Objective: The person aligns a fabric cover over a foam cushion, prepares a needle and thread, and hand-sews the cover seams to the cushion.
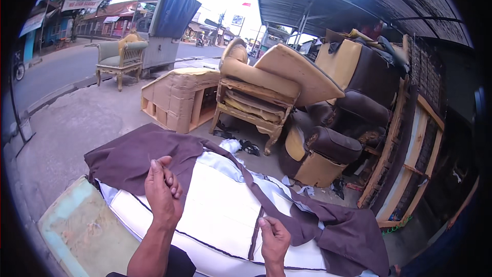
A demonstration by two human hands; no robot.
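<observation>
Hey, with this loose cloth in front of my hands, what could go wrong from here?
The purple-brown cloth lies loose over the white cushion, so it might slip or crease. Behind it, the panel tilted on the wooden-legged chair could slide if bumped.

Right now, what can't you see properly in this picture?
In the head view:
Anything pinched in the left hand or right hand: too small to tell.
Part of the white cushion: hidden under the brown cloth.
The white cushion's near side: cut off by the picture's lower edge.
</observation>
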